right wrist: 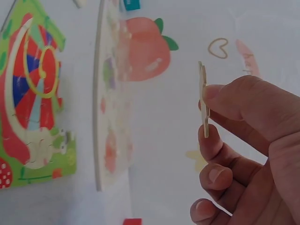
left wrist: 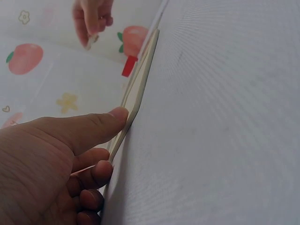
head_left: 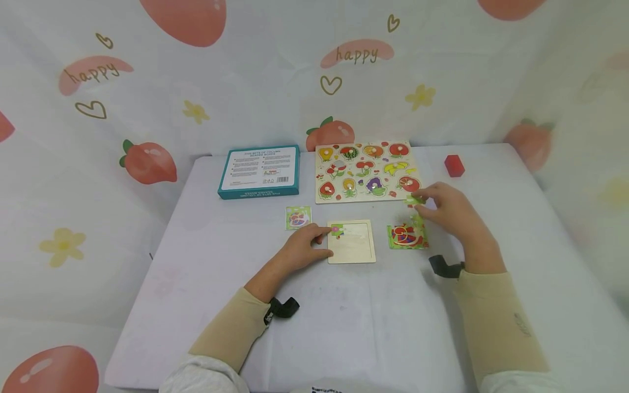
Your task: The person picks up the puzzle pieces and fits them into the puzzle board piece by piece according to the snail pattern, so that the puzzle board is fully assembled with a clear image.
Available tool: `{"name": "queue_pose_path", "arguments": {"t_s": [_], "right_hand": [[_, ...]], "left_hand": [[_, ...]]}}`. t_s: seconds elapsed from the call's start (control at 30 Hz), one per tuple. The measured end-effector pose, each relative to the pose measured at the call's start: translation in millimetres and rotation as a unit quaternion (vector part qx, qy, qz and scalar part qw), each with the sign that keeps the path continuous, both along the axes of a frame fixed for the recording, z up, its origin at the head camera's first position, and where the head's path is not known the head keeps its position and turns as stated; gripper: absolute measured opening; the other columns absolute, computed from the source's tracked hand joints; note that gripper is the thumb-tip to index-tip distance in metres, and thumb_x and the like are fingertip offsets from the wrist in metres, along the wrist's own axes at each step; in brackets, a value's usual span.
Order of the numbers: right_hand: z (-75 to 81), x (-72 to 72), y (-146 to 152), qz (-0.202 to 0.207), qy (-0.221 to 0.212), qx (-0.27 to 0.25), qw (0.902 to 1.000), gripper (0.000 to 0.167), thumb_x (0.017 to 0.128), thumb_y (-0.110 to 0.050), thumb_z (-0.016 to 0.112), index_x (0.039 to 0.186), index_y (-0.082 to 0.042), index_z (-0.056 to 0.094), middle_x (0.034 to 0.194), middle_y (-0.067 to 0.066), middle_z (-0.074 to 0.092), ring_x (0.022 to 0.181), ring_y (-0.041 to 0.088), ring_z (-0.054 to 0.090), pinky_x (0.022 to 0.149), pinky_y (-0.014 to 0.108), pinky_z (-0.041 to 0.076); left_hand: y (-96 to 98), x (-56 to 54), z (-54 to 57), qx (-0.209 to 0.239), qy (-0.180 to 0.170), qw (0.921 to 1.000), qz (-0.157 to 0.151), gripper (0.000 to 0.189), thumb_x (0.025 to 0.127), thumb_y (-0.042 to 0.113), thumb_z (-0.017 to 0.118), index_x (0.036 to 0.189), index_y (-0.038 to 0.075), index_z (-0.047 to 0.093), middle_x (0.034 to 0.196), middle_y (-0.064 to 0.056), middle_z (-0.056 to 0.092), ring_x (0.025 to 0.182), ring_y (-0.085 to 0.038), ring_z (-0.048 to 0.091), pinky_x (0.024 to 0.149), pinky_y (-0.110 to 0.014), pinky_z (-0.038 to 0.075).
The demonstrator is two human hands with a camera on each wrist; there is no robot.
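Note:
A small jigsaw piece, seen edge-on in the right wrist view, is pinched between the thumb and a finger of my right hand. Below that hand lies a group of joined jigsaw pieces with a red and blue spiral picture. My left hand holds the left edge of a wooden puzzle tray, thumb at the near corner. One green corner piece with a pink flower sits in the tray's upper left. Just beyond the left hand is a small picture card with a similar design.
At the back of the table lies a teal-edged box. Beside it, a wooden fruit peg board leans near the patterned cloth backdrop. A red block stands at the back right.

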State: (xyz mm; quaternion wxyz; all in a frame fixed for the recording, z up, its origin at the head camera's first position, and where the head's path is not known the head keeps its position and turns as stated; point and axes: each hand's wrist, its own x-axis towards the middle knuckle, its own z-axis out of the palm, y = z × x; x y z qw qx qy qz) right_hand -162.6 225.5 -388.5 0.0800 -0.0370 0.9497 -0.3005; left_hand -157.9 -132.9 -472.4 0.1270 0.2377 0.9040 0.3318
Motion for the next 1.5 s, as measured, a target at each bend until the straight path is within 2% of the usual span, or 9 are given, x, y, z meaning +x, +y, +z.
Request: {"name": "queue_pose_path", "arguments": {"t_s": [0.23, 0.53, 0.77, 0.9, 1.07, 1.23, 1.5], "right_hand": [[15.0, 6.3, -6, 0.008, 0.039, -0.019, 0.999, 0.039, 0.097, -0.018, 0.072, 0.134, -0.009, 0.066, 0.121, 0.014, 0.058, 0.109, 0.038, 0.049, 0.084, 0.05, 0.052], [30.5, 13.9, -16, 0.055, 0.12, -0.026, 0.991, 0.038, 0.094, -0.015, 0.075, 0.131, -0.007, 0.07, 0.115, 0.012, 0.062, 0.099, 0.029, 0.05, 0.073, 0.038, 0.049], [41.9, 13.5, -27, 0.081, 0.156, -0.031, 0.9839, 0.036, 0.093, -0.012, 0.075, 0.129, -0.008, 0.071, 0.113, 0.01, 0.063, 0.097, 0.026, 0.05, 0.073, 0.038, 0.048], [44.8, 10.3, -35, 0.091, 0.167, -0.042, 0.9808, 0.033, 0.092, -0.009, 0.076, 0.125, -0.007, 0.073, 0.114, 0.01, 0.063, 0.1, 0.026, 0.053, 0.079, 0.043, 0.052], [47.0, 6.4, -47, 0.108, 0.166, -0.053, 0.9788, 0.031, 0.092, -0.01, 0.077, 0.122, -0.006, 0.074, 0.113, 0.01, 0.063, 0.102, 0.027, 0.055, 0.083, 0.049, 0.054], [47.3, 2.6, -61, 0.124, 0.149, -0.063, 0.9791, 0.031, 0.093, -0.014, 0.076, 0.123, -0.01, 0.074, 0.112, 0.008, 0.062, 0.099, 0.025, 0.055, 0.082, 0.045, 0.053], [33.2, -4.7, -80, 0.151, 0.12, -0.072, 0.9785, 0.029, 0.094, -0.016, 0.075, 0.122, -0.009, 0.074, 0.114, 0.007, 0.064, 0.101, 0.025, 0.058, 0.085, 0.045, 0.052]], "left_hand": [[-0.3, -0.5, 0.4, 0.004, 0.0, 1.0, -0.003, 0.057, 0.088, 0.021, 0.084, 0.139, 0.005, 0.064, 0.09, -0.001, 0.05, 0.089, -0.017, 0.047, 0.077, -0.031, 0.038], [-1.1, -0.6, 0.8, 0.011, -0.002, 0.9999, -0.004, 0.058, 0.087, 0.021, 0.084, 0.139, 0.005, 0.063, 0.09, -0.001, 0.049, 0.089, -0.017, 0.047, 0.077, -0.031, 0.038], [-1.2, -1.9, 0.7, 0.009, 0.001, 0.9999, -0.007, 0.058, 0.087, 0.022, 0.084, 0.139, 0.005, 0.064, 0.089, -0.001, 0.05, 0.088, -0.016, 0.047, 0.077, -0.03, 0.038], [-1.3, -2.1, 0.6, 0.008, -0.001, 0.9999, -0.006, 0.057, 0.087, 0.023, 0.084, 0.138, 0.006, 0.064, 0.089, 0.0, 0.049, 0.088, -0.016, 0.047, 0.076, -0.03, 0.038], [-1.2, -1.7, 0.8, 0.01, -0.001, 0.9999, -0.006, 0.057, 0.087, 0.023, 0.084, 0.138, 0.006, 0.064, 0.089, 0.0, 0.05, 0.088, -0.016, 0.047, 0.076, -0.03, 0.038], [-0.5, -1.4, 0.2, 0.003, -0.003, 1.0, -0.003, 0.058, 0.088, 0.024, 0.084, 0.139, 0.007, 0.064, 0.09, 0.0, 0.049, 0.089, -0.016, 0.047, 0.076, -0.031, 0.037], [-0.1, -1.7, -0.7, -0.004, 0.0, 1.0, -0.002, 0.057, 0.087, 0.025, 0.084, 0.138, 0.008, 0.065, 0.089, 0.0, 0.049, 0.089, -0.016, 0.047, 0.075, -0.03, 0.037]]}}
